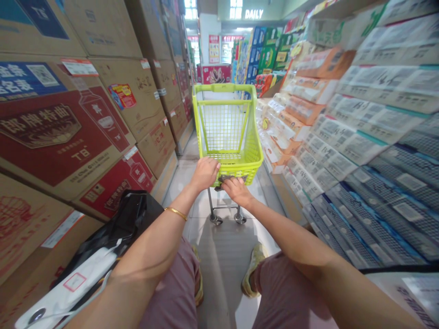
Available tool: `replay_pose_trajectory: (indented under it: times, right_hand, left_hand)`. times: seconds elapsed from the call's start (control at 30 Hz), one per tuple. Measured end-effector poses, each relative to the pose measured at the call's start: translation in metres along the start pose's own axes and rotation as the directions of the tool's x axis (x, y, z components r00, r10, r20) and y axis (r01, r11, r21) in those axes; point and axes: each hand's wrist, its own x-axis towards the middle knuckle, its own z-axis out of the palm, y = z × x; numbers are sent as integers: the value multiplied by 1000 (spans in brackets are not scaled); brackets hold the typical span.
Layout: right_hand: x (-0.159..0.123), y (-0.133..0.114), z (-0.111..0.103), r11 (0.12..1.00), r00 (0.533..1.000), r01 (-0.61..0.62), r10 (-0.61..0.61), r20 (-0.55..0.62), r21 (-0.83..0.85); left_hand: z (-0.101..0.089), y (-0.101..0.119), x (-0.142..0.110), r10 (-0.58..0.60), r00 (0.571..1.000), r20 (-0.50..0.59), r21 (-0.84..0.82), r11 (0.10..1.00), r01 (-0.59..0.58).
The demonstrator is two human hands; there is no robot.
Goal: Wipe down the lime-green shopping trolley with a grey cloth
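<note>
Tiled aisle point(219, 256), boxy cartons point(139, 93), hands point(206, 172) point(236, 189) on latticed plastic basket point(224, 87)

The cart point(240, 167) stands on the floor point(219, 278), between stacked cartons point(99, 105) on the left and stacked packs point(346, 123) on the right. The left grip point(206, 171) and the right grip point(236, 188) are positioned side by side at the cart's near end. The shoes point(253, 270) are on the floor, behind the cart. The sign point(254, 14) is located overhead, beyond the cart.
</note>
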Motion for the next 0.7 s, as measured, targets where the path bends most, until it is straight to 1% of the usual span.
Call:
replay_pose_trajectory:
  times: [0.1,0.2,0.3,0.37,0.47,0.6,0.7]
  right_hand:
    - [14,6,-14,997,995,-75,75,-65,7]
    - [28,13,-29,987,975,-160,159,-153,6]
    - [34,17,-36,977,958,-214,211,-196,7]
    - [33,17,-34,979,962,-204,201,-185,7]
    - [27,13,-25,987,975,-158,157,-157,7]
    - [16,4,-12,999,995,-50,49,-85,-12]
    - [8,-1,-6,999,1000,8,-9,-23,-34]
  left_hand:
    - [0,0,0,4,1000,-2,-8,1000,-4]
    - [-1,0,0,15,1000,-15,-15,1000,-15]
    - [-2,0,0,24,1000,-17,-19,1000,-24]
    - [-2,-1,0,26,999,-19,-24,999,-26]
    - [-2,-1,0,18,1000,-20,-37,999,-19]
    - [-1,-5,1,3,1000,-3,-62,998,-4]
    - [-2,-10,1,-5,1000,7,-69,998,5]
